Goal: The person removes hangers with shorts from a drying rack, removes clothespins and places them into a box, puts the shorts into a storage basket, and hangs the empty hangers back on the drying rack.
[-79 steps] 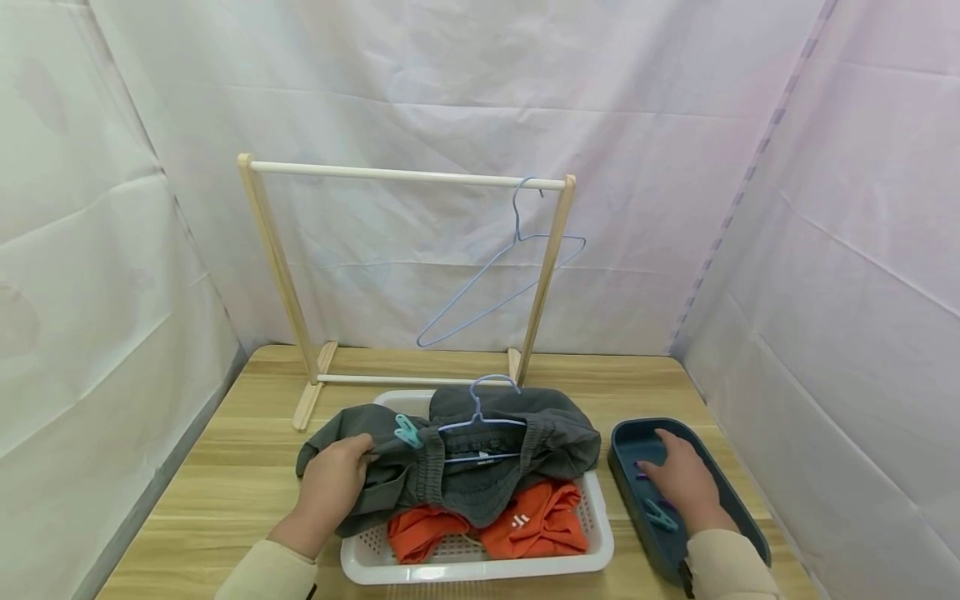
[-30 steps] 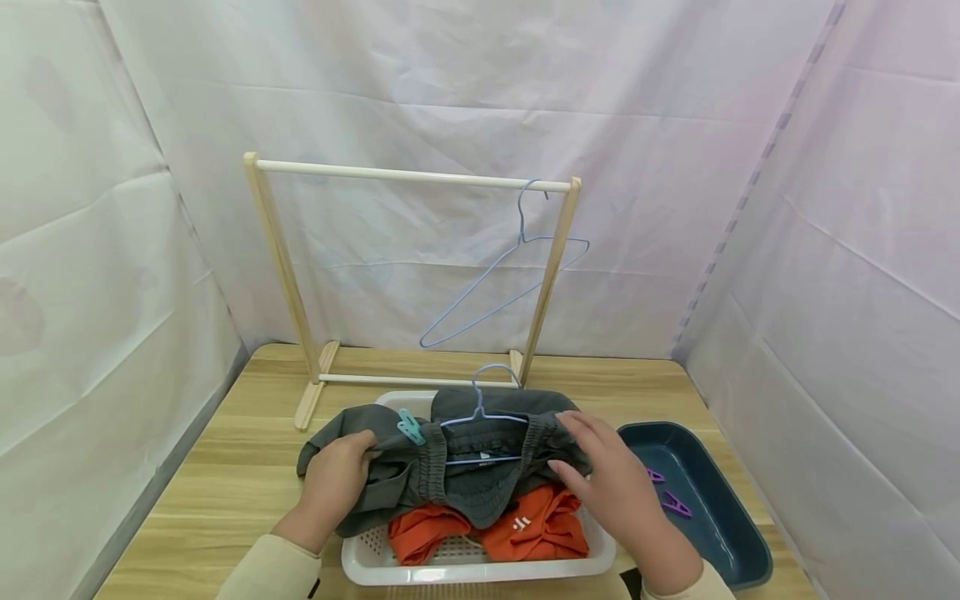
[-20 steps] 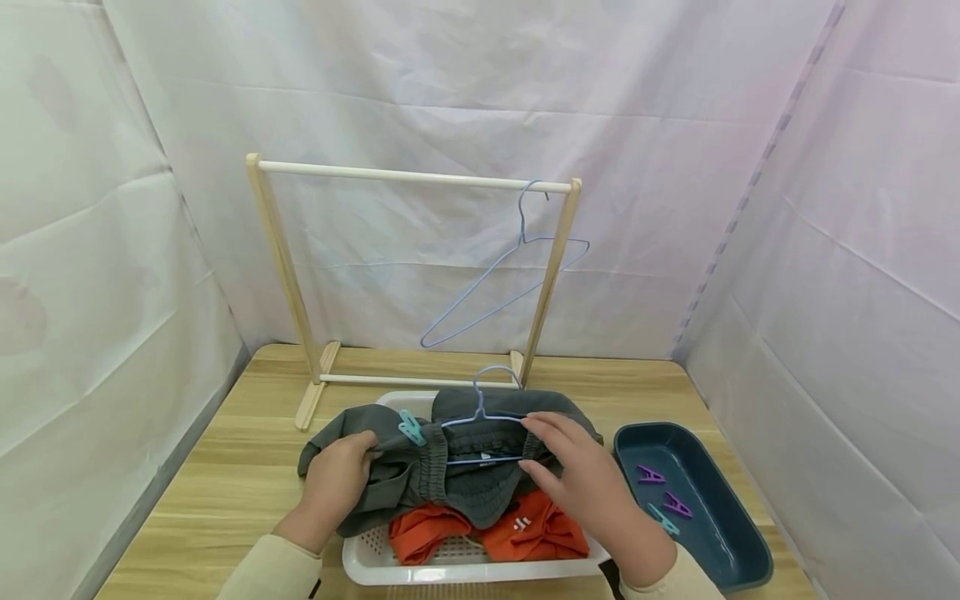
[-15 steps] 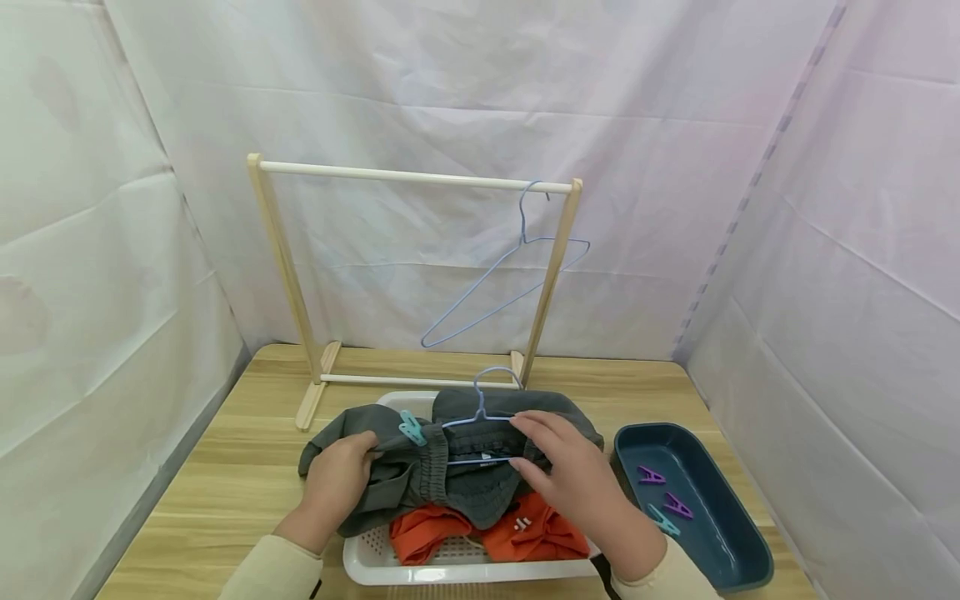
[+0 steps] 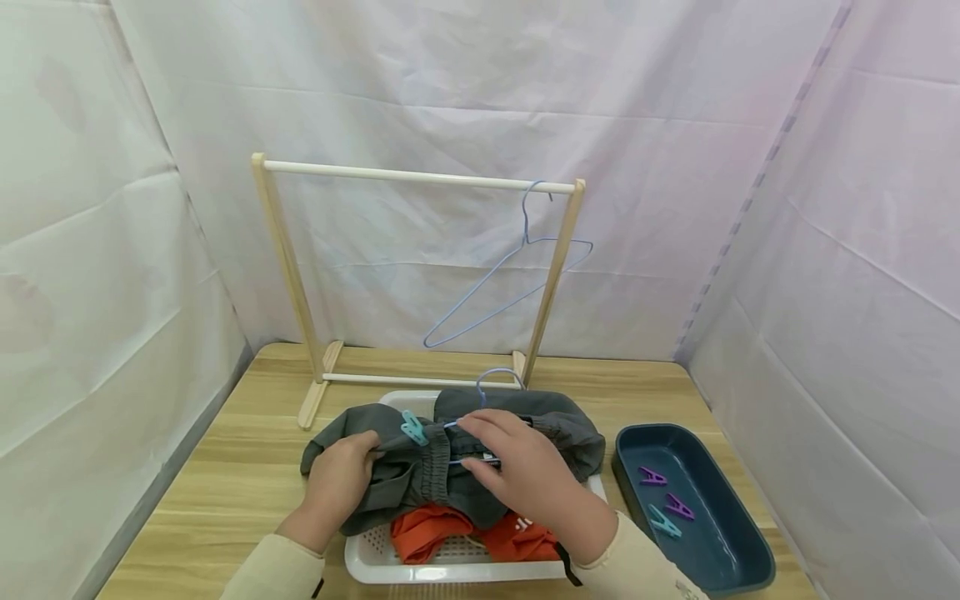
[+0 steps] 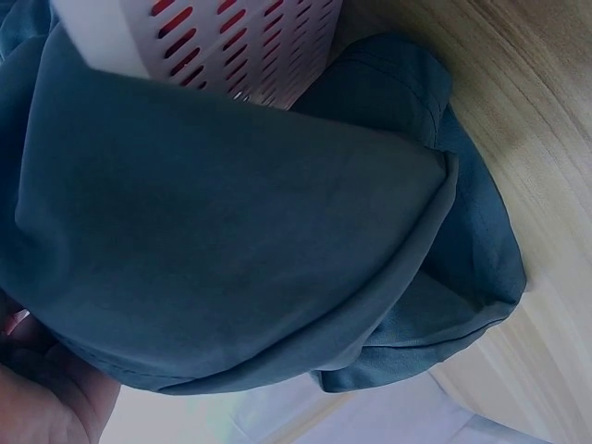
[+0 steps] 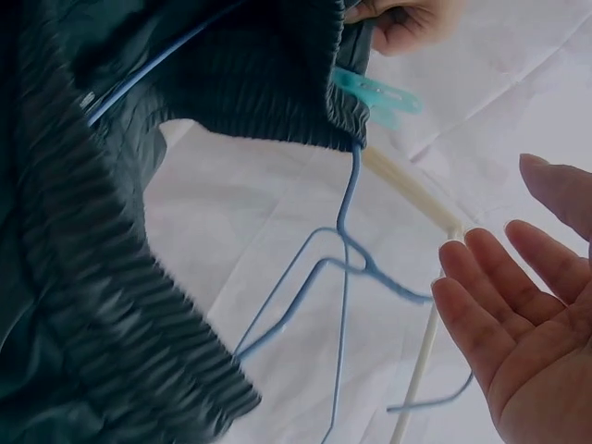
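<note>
Dark grey trousers (image 5: 382,487) with a gathered elastic waistband lie across a white basket (image 5: 450,573), over an orange garment (image 5: 427,533). A light blue hanger (image 5: 482,392) sits inside the waistband, its hook sticking up. On the waistband's left side is a teal clothespin (image 5: 412,427). My left hand (image 5: 336,479) grips the trousers' fabric left of this clothespin. My right hand (image 5: 525,467) hovers over the middle of the waistband, thumb and fingers apart. The right wrist view shows the right hand (image 7: 536,324) with its palm open, holding nothing, near the hanger (image 7: 351,254).
Behind the basket stands a wooden rack (image 5: 277,250) with a white top bar (image 5: 412,174). A second blue hanger (image 5: 480,283) hangs at its right end. To the right, a dark blue tray (image 5: 720,533) holds purple clothespins (image 5: 678,506) and a teal clothespin (image 5: 664,522).
My right hand has left the tray and moved left over the trousers to the middle of the waistband. My left hand keeps its grip in the same place.
</note>
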Demonstrator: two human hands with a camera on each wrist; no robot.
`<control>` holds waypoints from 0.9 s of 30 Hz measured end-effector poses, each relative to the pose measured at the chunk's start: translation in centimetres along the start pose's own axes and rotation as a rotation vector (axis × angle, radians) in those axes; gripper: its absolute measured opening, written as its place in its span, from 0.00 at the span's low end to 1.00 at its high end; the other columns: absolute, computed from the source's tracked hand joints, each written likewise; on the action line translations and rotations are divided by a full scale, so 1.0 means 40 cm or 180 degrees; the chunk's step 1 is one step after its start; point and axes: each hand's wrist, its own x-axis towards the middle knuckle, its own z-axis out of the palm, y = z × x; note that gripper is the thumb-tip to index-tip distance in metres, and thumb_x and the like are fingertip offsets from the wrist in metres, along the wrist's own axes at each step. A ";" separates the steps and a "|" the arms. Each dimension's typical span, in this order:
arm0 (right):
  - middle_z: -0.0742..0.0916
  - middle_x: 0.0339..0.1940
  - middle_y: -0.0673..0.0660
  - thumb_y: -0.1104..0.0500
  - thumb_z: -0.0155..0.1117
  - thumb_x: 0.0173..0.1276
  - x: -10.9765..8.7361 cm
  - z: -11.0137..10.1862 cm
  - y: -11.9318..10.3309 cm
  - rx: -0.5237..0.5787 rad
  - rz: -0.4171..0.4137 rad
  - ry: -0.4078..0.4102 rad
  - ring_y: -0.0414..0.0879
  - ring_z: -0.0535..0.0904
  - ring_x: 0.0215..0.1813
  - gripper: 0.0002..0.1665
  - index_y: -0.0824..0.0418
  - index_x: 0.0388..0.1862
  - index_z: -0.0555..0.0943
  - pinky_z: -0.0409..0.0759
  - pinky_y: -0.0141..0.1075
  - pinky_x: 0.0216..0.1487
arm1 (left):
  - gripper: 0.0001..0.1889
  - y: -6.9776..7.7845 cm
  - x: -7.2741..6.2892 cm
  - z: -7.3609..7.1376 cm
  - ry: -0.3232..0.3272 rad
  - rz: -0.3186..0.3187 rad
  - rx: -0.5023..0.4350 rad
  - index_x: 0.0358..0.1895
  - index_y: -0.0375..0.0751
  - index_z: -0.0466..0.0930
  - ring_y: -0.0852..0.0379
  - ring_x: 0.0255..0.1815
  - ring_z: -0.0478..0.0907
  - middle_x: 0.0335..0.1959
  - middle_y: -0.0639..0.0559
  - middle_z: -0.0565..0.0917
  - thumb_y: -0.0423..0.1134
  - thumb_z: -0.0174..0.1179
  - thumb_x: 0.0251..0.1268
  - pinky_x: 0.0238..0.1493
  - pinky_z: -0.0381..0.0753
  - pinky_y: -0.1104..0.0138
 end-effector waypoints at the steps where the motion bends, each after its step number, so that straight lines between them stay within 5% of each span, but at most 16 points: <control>1: 0.81 0.57 0.54 0.54 0.71 0.61 0.004 0.003 -0.002 0.0020 0.0008 -0.0021 0.47 0.79 0.56 0.28 0.58 0.60 0.78 0.82 0.40 0.49 | 0.13 -0.001 0.000 0.001 0.0009 0.0006 0.0002 0.23 0.46 0.73 0.56 0.22 0.75 0.24 0.49 0.82 0.27 0.65 0.57 0.22 0.75 0.60; 27: 0.77 0.64 0.54 0.48 0.63 0.68 0.112 0.064 -0.054 -0.0044 0.0606 -0.0824 0.48 0.73 0.64 0.30 0.55 0.67 0.72 0.78 0.43 0.58 | 0.14 -0.004 -0.005 0.004 0.0057 0.0081 0.0034 0.22 0.46 0.71 0.54 0.22 0.77 0.22 0.50 0.81 0.26 0.65 0.56 0.22 0.74 0.60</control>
